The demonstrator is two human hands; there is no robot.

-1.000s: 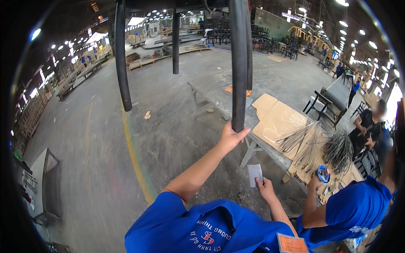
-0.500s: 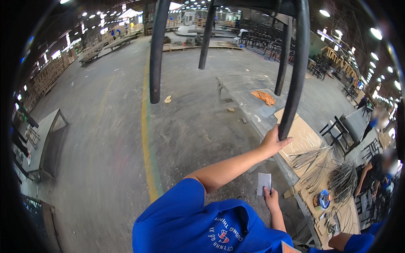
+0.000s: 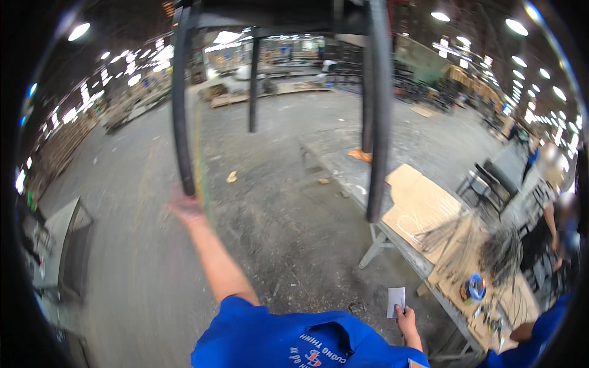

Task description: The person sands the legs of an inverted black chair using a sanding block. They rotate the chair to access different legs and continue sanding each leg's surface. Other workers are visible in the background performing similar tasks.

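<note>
A tall piece of black furniture (image 3: 282,17), perhaps a chair, stands before me with its long legs pointing down; its top is cut off by the picture's edge. At the foot of its near left leg (image 3: 181,110) is my left hand (image 3: 186,207), smeared by motion, so its fingers cannot be made out. The near right leg (image 3: 379,116) has no hand on it. Low on the right, my right hand (image 3: 406,321) pinches a small pale sheet (image 3: 396,300) between thumb and fingers.
A long grey workbench (image 3: 362,195) on the right bears brown cardboard (image 3: 420,199), a bundle of thin wires (image 3: 502,248), a blue-rimmed container (image 3: 476,287) and an orange cloth (image 3: 360,154). People (image 3: 549,214) are at the right. Another table (image 3: 58,239) stands at left.
My left hand has let go of the near right leg and moved left to the near left leg's foot. The furniture has shifted left in view. My right hand still holds the sheet.
</note>
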